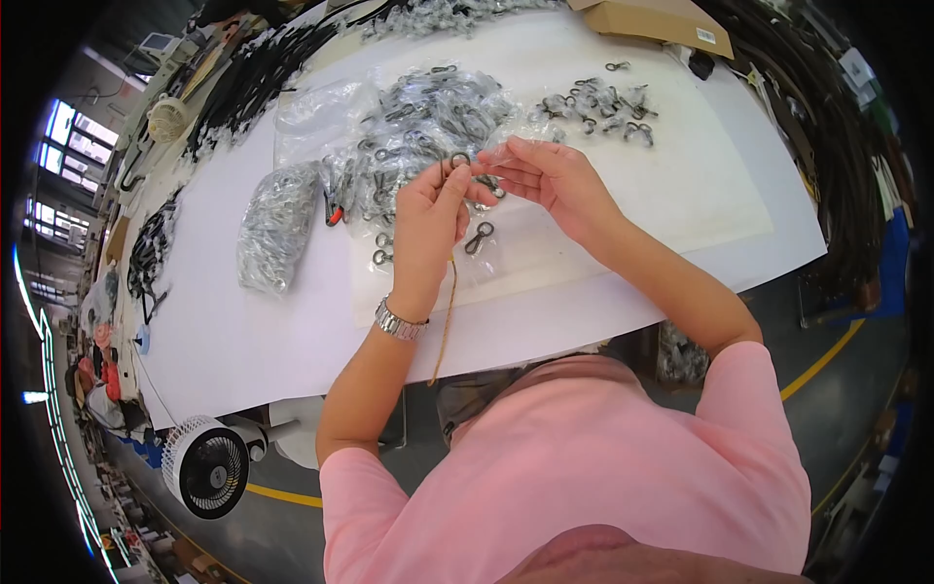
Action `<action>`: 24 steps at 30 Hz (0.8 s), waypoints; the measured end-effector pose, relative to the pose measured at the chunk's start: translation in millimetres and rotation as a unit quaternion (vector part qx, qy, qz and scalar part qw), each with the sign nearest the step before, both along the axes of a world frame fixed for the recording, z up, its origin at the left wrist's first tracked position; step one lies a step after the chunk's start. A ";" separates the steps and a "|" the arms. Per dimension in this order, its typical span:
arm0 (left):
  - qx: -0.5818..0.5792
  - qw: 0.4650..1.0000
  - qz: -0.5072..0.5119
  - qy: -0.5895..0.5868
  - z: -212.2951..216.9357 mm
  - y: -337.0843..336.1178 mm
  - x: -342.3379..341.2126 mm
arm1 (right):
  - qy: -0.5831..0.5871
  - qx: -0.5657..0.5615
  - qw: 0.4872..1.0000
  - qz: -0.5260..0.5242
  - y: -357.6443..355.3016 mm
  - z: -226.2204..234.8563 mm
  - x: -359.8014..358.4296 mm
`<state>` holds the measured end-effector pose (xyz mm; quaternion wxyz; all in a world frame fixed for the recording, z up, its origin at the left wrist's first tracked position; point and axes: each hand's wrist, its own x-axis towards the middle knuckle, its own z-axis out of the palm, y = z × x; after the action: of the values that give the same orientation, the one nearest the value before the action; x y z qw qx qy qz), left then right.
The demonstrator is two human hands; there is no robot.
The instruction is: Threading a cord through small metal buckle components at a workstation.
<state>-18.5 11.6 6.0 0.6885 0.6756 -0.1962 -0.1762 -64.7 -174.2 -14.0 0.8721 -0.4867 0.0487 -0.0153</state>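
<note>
My left hand [435, 209] is closed in a pinch around a dark metal clasp with a round ring end [460, 159]. A thin tan cord [448, 326] hangs below that hand, over the table's near edge. Just to the right, my right hand [556, 183] has its thumb and fingertips together on a piece of clear plastic film [493, 158]. Another dark clasp [479, 237] lies in film on the table below my hands. Behind them spreads a heap of film-wrapped clasps [438, 102]. Left of the heap, a tool with a red-orange handle [336, 215] is partly covered.
A full clear plastic bag [277, 229] rests on the white table [233, 341] at left. Unwrapped-looking clasps [598, 105] lie at the back right, near a cardboard box [652, 21]. Black cords [253, 78] line the far left. A small fan [206, 465] stands at lower left.
</note>
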 end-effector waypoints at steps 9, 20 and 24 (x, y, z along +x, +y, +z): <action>0.007 0.999 0.025 0.032 5.9 7.3 3.7 | -0.001 -0.025 1.000 -0.018 -0.8 1.4 0.1; -0.042 0.996 0.062 -0.045 2.8 -0.9 -4.3 | -0.016 -0.047 0.998 -0.029 8.4 2.7 -2.0; 0.026 0.992 0.075 -0.095 -0.8 -2.6 -2.9 | -0.001 -0.028 0.999 -0.040 9.9 -6.6 -2.2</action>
<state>-21.4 9.0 5.2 0.6606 0.7195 -0.2045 -0.0638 -66.9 -164.3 -20.6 0.8570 -0.5083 0.0666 -0.0524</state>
